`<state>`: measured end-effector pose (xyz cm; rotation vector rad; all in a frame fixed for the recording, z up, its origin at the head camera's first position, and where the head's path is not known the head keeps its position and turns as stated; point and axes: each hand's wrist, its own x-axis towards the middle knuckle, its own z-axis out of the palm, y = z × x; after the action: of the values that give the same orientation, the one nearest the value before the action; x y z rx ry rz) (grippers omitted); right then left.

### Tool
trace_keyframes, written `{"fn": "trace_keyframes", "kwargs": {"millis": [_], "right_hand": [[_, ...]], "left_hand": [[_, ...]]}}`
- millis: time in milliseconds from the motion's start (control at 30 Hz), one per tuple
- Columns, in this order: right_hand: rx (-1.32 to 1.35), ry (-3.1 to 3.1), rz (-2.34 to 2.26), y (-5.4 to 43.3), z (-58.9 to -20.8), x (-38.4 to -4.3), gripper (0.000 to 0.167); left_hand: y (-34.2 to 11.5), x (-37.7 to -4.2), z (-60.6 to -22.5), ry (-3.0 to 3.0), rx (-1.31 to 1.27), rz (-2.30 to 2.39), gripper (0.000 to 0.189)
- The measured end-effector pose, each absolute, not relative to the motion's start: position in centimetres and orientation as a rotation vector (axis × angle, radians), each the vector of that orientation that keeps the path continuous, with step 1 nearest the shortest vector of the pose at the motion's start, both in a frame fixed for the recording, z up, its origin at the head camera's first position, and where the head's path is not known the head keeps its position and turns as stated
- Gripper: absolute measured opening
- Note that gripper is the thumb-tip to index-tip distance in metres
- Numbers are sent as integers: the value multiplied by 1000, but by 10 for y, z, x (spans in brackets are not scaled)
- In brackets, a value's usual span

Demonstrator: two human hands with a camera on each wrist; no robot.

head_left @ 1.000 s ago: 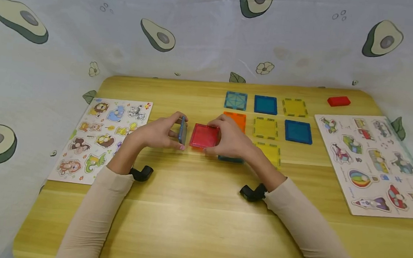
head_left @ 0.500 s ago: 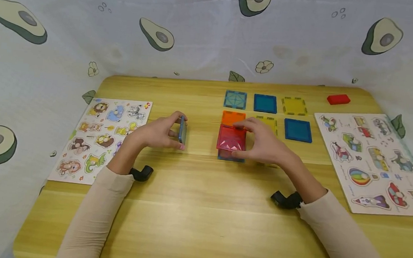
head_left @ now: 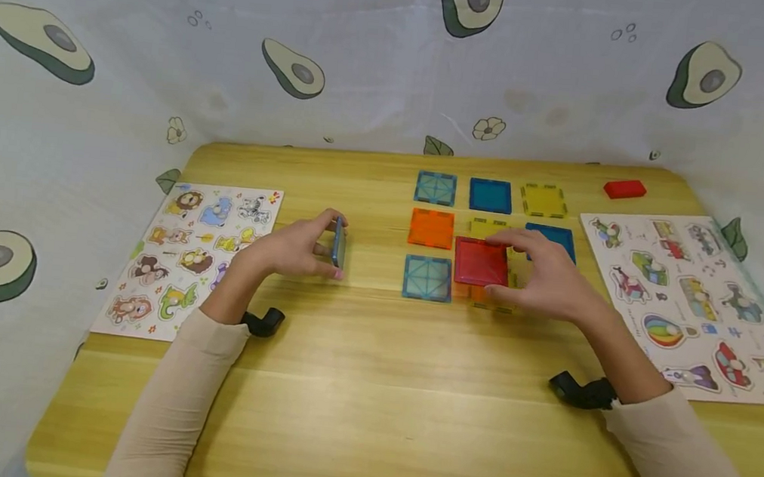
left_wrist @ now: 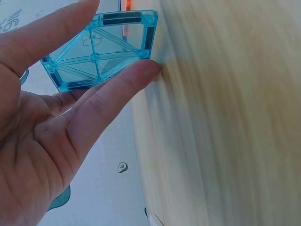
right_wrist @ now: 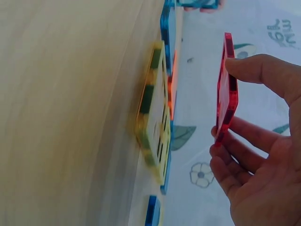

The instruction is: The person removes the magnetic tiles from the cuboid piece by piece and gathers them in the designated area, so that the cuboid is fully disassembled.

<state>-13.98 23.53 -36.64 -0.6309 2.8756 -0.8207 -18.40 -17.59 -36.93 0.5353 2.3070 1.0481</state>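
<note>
Between thumb and fingers my left hand (head_left: pixel 295 248) holds a light-blue magnetic tile (left_wrist: pixel 96 56) on edge, its clear panel crossed by ribs. My right hand (head_left: pixel 545 275) pinches a red square magnetic tile (head_left: pixel 481 262) by its edges. In the right wrist view the red tile (right_wrist: pixel 226 89) is raised above a yellow tile (right_wrist: pixel 155 108). From the head view it overlaps the front yellow tile (head_left: pixel 502 302), which is partly hidden. Just left of it lies a clear blue ribbed tile (head_left: pixel 428 278), with an orange tile (head_left: pixel 431 228) behind.
Further tiles lie in rows: a light-blue one (head_left: pixel 435 189), a dark-blue one (head_left: pixel 491 196) and a yellow one (head_left: pixel 544 200) at the back. An animal puzzle board (head_left: pixel 190 252) lies left, a vehicle puzzle board (head_left: pixel 691 296) right. A red block (head_left: pixel 625 189) sits at the back right.
My right hand has carried the red tile rightward, from beside the left hand, across the clear blue tile, to over the front yellow tile. The left hand has stayed in place with its tile.
</note>
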Motion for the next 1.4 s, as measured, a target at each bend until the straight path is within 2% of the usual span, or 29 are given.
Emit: {"fn": "trace_keyframes", "kwargs": {"millis": [733, 1400], "right_hand": [[-531, 2934, -732, 315, -378, -122, 71], [-504, 2865, -704, 334, -388, -125, 69]], "left_hand": [[-174, -183, -368, 2326, 539, 1018, 81], [-174, -183, -369, 2305, 527, 1035, 82]]}}
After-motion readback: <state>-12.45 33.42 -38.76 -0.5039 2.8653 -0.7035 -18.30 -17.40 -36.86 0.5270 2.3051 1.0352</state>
